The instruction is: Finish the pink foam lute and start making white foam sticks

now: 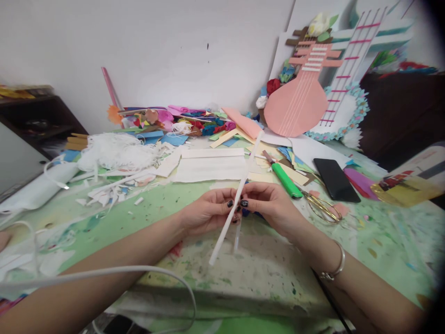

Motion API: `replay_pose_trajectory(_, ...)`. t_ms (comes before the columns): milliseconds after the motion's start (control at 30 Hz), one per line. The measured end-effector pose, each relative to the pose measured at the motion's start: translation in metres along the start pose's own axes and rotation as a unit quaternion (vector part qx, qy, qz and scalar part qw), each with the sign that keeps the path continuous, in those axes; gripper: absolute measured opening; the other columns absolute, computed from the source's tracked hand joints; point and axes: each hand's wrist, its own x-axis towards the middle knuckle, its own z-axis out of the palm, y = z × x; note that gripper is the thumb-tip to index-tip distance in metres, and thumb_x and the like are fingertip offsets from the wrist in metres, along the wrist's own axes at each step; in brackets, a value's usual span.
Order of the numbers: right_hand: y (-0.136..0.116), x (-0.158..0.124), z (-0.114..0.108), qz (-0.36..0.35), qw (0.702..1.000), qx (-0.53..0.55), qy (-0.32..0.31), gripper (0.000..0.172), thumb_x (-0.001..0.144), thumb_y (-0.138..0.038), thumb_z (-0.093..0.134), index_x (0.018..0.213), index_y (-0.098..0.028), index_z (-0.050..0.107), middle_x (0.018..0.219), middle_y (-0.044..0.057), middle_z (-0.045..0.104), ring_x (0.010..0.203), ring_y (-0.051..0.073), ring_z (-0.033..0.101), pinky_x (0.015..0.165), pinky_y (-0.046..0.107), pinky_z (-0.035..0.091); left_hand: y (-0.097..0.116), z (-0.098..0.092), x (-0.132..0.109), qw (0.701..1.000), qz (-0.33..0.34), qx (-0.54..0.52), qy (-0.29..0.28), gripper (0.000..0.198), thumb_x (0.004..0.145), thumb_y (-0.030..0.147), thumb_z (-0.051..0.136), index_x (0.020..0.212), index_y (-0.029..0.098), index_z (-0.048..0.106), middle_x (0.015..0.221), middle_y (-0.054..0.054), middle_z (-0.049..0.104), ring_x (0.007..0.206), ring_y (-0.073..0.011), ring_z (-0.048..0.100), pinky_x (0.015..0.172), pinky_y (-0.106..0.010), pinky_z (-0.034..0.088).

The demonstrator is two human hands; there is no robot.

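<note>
A long, narrow white paper strip point(227, 226) slants between my hands, its lower end toward me and its upper end toward the back of the table. My left hand point(212, 208) pinches it near the middle between thumb and fingers. From the other side, my right hand point(267, 204) grips the same stretch, thumb close to the left thumb. Below the fingers a clear, thin stick point(237, 237) shows, and something dark blue point(251, 214) lies mostly hidden behind my right hand. Beyond the hands lies a white paper sheet point(212, 168) with a folded band along its far edge.
Right of my hands lie a green-handled cutter point(285, 180), gold scissors point(323, 207) and a black phone point(336, 180). Paper instruments, including a pink lute shape point(297, 106), lean at the back. White shredded strands point(113, 153) and scraps cover the left. A white cable point(139, 269) loops over my left forearm.
</note>
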Motion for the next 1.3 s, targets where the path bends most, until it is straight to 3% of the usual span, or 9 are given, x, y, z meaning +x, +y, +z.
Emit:
replay_pose_trajectory(400,-0.0019,0.0003,0.0030,-0.003,1.000,-0.008,0.002,0.018,0.073,-0.020,0.073,0.091,-0.017,0.071,0.081,0.002,0.069,0.069,0.012,0.061,0.065,0.024,0.050,-0.0017,-0.0018,0.0004,1.000,0.005,0.013,0.004,0.032,0.074,0.010,0.070,0.105,0.009,0.062,0.083,-0.005,0.060,0.068,-0.0091,0.058,0.066,-0.019,0.049)
replay_pose_trajectory(1300,-0.0037,0.0004,0.0046,0.006,1.000,-0.005,-0.002,0.020,0.073,-0.023,0.072,0.091,-0.017,0.069,0.075,0.001,0.064,0.064,0.011,0.056,0.058,0.022,0.044,-0.0010,0.0041,0.0011,0.999,0.030,0.022,0.019,0.028,0.070,0.012,0.075,0.094,0.011,0.062,0.083,-0.004,0.064,0.072,-0.0104,0.063,0.068,-0.019,0.049)
